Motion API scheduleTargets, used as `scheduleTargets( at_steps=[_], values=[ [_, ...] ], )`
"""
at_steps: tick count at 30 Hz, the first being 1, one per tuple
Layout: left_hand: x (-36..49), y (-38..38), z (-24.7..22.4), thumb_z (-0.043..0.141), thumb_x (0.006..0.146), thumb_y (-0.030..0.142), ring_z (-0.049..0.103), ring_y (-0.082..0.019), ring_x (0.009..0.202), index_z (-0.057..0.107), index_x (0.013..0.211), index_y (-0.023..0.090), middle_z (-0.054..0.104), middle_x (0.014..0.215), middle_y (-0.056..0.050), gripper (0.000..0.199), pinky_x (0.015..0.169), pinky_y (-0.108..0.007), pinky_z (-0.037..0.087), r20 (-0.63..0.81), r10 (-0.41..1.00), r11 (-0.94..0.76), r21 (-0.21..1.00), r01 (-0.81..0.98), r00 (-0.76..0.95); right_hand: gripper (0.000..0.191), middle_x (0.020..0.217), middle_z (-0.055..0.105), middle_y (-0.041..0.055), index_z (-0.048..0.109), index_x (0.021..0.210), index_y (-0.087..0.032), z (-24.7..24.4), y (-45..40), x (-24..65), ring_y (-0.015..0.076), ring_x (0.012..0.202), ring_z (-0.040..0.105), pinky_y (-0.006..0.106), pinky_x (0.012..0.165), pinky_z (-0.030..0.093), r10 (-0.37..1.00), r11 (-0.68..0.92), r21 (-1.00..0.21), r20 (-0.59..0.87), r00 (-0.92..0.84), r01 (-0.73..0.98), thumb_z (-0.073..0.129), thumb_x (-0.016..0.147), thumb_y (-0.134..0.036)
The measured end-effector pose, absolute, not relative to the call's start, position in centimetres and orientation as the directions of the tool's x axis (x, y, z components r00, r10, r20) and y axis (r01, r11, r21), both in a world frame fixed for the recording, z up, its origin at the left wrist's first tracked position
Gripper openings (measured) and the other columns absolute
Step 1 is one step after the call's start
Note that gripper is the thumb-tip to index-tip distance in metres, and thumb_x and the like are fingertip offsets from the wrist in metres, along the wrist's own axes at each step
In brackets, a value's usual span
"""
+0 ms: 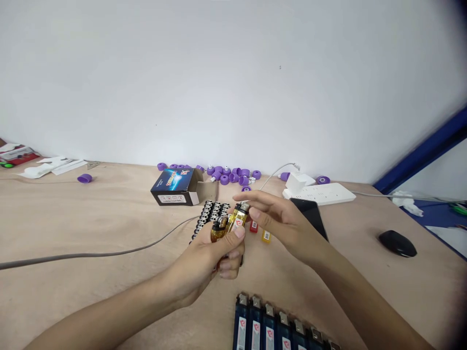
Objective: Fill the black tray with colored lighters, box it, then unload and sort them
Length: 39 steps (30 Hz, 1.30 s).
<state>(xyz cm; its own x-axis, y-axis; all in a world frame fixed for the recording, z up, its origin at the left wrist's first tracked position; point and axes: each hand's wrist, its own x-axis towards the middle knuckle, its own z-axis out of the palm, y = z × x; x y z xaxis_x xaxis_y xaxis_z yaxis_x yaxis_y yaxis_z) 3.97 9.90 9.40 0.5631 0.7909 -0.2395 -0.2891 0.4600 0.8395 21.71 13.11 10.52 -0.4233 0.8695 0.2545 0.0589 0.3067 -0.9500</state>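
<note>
My left hand (219, 255) is closed around several lighters, its thumb pressed on the label of a clear yellow lighter (237, 219). Beside that one, an amber lighter (218, 230) sticks up from the same grip; the lower ends are hidden by my fingers. At the yellow lighter's metal head is my right hand (279, 216), index finger stretched over it and thumb apart at its side. Whether these fingers touch the head is hard to see. Behind my hands lie a red lighter (253, 226), another yellow lighter (266, 236) and rows of black-and-silver lighter tops (209, 214).
Dark blue lighters (255, 328) stand in a row at the front. An open box (175, 187) and several purple caps (224, 179) are near the wall. A grey cable (109, 254) crosses the left. To the right are a phone (310, 216), power strip (332, 193) and mouse (397, 243).
</note>
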Motion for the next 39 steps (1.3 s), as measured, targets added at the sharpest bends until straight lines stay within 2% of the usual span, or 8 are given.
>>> scheduleTargets(
  at_steps=[5, 9, 13, 16, 21, 26, 30, 39],
  values=[
    [3.9, 10.3, 9.0, 0.069, 0.086, 0.049, 0.023, -0.005, 0.051, 0.039, 0.077, 0.021, 0.033, 0.059, 0.010, 0.042, 0.047, -0.019, 0.020, -0.203, 0.800, 0.372, 0.907, -0.200, 0.565, 0.025, 0.087, 0.074, 0.0042, 0.068, 0.092, -0.019, 9.7, 13.0, 20.7, 0.0181, 0.080, 0.070, 0.032, 0.075, 0.057, 0.904, 0.187, -0.982, 0.163, -0.396, 0.023, 0.066, 0.087, -0.044],
    [3.3, 11.9, 9.2, 0.064, 0.088, 0.040, 0.034, -0.009, 0.055, 0.045, 0.079, 0.020, 0.039, 0.064, 0.007, 0.029, 0.051, -0.022, 0.030, -0.054, 0.828, -0.018, 0.992, 0.124, 0.558, 0.029, 0.078, 0.073, 0.0017, 0.065, 0.092, -0.020, 9.1, 13.7, 20.9, 0.0172, 0.073, 0.072, 0.032, 0.073, 0.060, 0.984, 0.148, -0.984, 0.156, -0.080, -0.096, 0.070, 0.084, -0.047],
    [2.1, 13.8, 9.3, 0.047, 0.091, 0.017, 0.052, -0.017, 0.068, 0.052, 0.091, 0.018, 0.056, 0.076, 0.000, 0.005, 0.062, -0.028, 0.039, 0.138, 0.874, -0.404, 0.740, 0.538, 0.467, 0.031, 0.082, 0.072, 0.0024, 0.059, 0.099, -0.021, 7.5, 15.9, 22.2, 0.0183, 0.071, 0.073, 0.032, 0.068, 0.061, 0.971, 0.190, -0.982, 0.188, 0.150, 0.004, 0.067, 0.085, -0.047],
    [1.6, 14.4, 9.1, 0.042, 0.078, -0.001, 0.062, -0.026, 0.083, 0.051, 0.113, 0.014, 0.066, 0.096, -0.010, 0.040, 0.068, -0.035, 0.045, 0.098, 0.830, -0.534, 0.424, 0.732, 0.549, 0.028, 0.078, 0.072, 0.0020, 0.057, 0.106, -0.021, 5.1, 17.6, 22.7, 0.0191, 0.066, 0.073, 0.034, 0.066, 0.061, 0.978, 0.150, -0.964, 0.178, 0.112, 0.220, 0.058, 0.090, -0.043],
    [1.8, 13.9, 8.8, 0.040, 0.074, -0.004, 0.069, -0.034, 0.093, 0.034, 0.144, 0.015, 0.068, 0.112, -0.016, 0.073, 0.072, -0.042, 0.052, -0.071, 0.738, -0.650, 0.195, 0.735, 0.671, 0.011, 0.070, 0.071, 0.0004, 0.061, 0.096, -0.022, 2.3, 18.2, 22.0, 0.0197, 0.062, 0.070, 0.031, 0.060, 0.055, 0.983, 0.182, -0.906, 0.181, -0.040, 0.383, 0.052, 0.090, -0.026],
    [1.6, 13.3, 8.6, 0.038, 0.076, -0.002, 0.070, -0.035, 0.090, 0.019, 0.153, 0.014, 0.066, 0.120, -0.020, 0.081, 0.067, -0.043, 0.055, -0.102, 0.703, -0.703, 0.044, 0.709, 0.704, 0.015, 0.072, 0.072, 0.0011, 0.063, 0.096, -0.022, 2.3, 17.2, 21.1, 0.0210, 0.068, 0.068, 0.029, 0.064, 0.046, 0.961, 0.277, -0.818, 0.231, -0.152, 0.505, 0.050, 0.091, -0.019],
    [1.6, 13.3, 8.8, 0.039, 0.076, -0.002, 0.071, -0.032, 0.089, 0.027, 0.149, 0.012, 0.066, 0.123, -0.018, 0.076, 0.066, -0.040, 0.054, -0.108, 0.705, -0.702, 0.038, 0.711, 0.701, 0.019, 0.084, 0.075, 0.0030, 0.063, 0.102, -0.021, 2.2, 16.9, 20.7, 0.0213, 0.078, 0.070, 0.028, 0.069, 0.045, 0.939, 0.343, -0.763, 0.261, -0.225, 0.548, 0.048, 0.093, -0.015],
    [1.6, 13.4, 9.1, 0.040, 0.079, 0.002, 0.071, -0.033, 0.081, 0.040, 0.139, 0.014, 0.071, 0.104, -0.014, 0.062, 0.059, -0.039, 0.051, -0.088, 0.724, -0.682, 0.059, 0.729, 0.684, 0.027, 0.093, 0.076, 0.0063, 0.063, 0.116, -0.020, 1.8, 16.9, 20.8, 0.0229, 0.082, 0.071, 0.029, 0.071, 0.046, 0.891, 0.449, -0.646, 0.277, -0.359, 0.617, 0.045, 0.097, -0.014]
  ],
)
